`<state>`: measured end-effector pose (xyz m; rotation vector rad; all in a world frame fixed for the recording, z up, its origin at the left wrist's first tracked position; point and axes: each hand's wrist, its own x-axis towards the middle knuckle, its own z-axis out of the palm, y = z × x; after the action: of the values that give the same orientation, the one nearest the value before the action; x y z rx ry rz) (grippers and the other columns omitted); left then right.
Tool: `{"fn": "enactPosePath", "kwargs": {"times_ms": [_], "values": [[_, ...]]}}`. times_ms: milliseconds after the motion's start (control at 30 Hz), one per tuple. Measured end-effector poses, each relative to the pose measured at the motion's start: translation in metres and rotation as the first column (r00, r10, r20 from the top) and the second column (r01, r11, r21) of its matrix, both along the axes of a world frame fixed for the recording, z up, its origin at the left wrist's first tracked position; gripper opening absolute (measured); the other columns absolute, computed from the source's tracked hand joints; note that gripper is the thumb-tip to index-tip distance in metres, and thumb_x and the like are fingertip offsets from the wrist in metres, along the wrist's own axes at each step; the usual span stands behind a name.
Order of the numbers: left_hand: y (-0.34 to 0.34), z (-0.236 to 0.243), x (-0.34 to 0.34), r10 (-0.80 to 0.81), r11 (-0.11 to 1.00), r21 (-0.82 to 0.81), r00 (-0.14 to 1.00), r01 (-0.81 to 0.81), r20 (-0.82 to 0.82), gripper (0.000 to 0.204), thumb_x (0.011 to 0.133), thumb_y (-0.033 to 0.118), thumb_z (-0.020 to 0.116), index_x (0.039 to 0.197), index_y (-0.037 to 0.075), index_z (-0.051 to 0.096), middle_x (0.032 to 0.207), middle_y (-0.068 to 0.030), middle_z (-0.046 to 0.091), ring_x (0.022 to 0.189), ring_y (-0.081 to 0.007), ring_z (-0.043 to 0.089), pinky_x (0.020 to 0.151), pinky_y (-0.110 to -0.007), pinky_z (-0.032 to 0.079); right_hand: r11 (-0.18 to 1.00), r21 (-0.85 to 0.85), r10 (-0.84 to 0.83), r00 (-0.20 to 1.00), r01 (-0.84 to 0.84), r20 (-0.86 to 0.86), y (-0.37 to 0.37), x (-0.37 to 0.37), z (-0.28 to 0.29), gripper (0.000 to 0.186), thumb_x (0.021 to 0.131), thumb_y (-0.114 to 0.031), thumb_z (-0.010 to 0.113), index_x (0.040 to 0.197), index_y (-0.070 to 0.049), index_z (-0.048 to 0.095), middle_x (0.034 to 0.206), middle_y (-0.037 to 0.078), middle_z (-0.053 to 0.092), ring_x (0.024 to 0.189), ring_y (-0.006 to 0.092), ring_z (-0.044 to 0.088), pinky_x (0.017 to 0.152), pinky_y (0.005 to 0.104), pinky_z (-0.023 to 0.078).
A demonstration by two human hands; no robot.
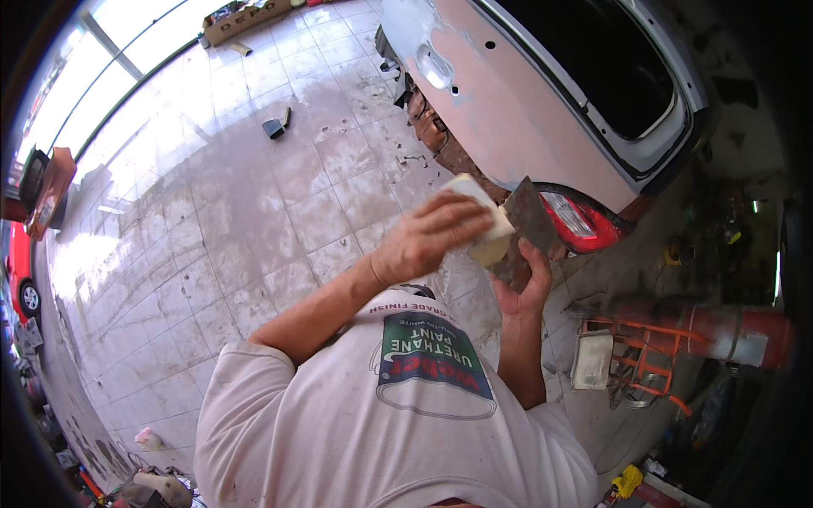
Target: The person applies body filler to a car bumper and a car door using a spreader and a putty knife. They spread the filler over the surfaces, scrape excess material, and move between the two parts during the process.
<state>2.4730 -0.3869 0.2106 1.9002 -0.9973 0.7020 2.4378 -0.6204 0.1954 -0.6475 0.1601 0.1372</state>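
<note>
My left hand (440,233) is closed around a pale, cream-coloured flat spreader (481,200), fingers laid across its face. My right hand (527,275) grips a dark, stained flat plate (529,216) by its lower edge, thumb on the face towards me. The spreader's edge meets or nearly meets the plate. A yellowish paste-like patch (489,251) shows below the spreader, beside the plate; whether it lies on the plate I cannot tell. Just beyond both hands is a car body (517,118) with pinkish, sanded-looking panels and a red tail light (576,220).
An orange metal frame (648,356) and a red cylinder (703,330) stand at right. A small dark object (275,127) lies on the stained tiled floor (246,212). At the far left edge are a red car (21,271) and an orange part (52,193). A cardboard box (246,19) stands far back.
</note>
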Motion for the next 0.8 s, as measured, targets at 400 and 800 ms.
{"fn": "enactPosePath", "kwargs": {"times_ms": [400,800], "values": [[0.029,-0.037,0.003,0.117,0.979,0.174,0.990,-0.103,-0.073,0.054,0.078,-0.007,0.063,0.126,0.012,0.076,0.135,-0.0078,0.070,0.124,-0.0307,0.064,0.103,-0.044,0.057,0.828,-0.502,-0.231,0.968,0.249,0.100,0.005,-0.002,0.049,0.047,0.100,-0.015,0.068,0.143,0.000,0.055,0.135,0.012,0.064,0.122,0.0229,0.063,0.104,0.0393,0.052],[0.010,-0.025,-0.021,-0.098,0.984,0.122,0.971,0.127,-0.217,0.039,0.076,0.000,0.068,0.111,0.012,0.081,0.118,-0.0047,0.076,0.117,-0.0275,0.068,0.106,-0.045,0.054,0.760,-0.623,-0.205,0.978,0.185,0.041,-0.012,0.007,0.033,0.036,0.104,-0.021,0.065,0.135,-0.001,0.063,0.127,0.010,0.068,0.113,0.0187,0.067,0.095,0.0378,0.056]]}}
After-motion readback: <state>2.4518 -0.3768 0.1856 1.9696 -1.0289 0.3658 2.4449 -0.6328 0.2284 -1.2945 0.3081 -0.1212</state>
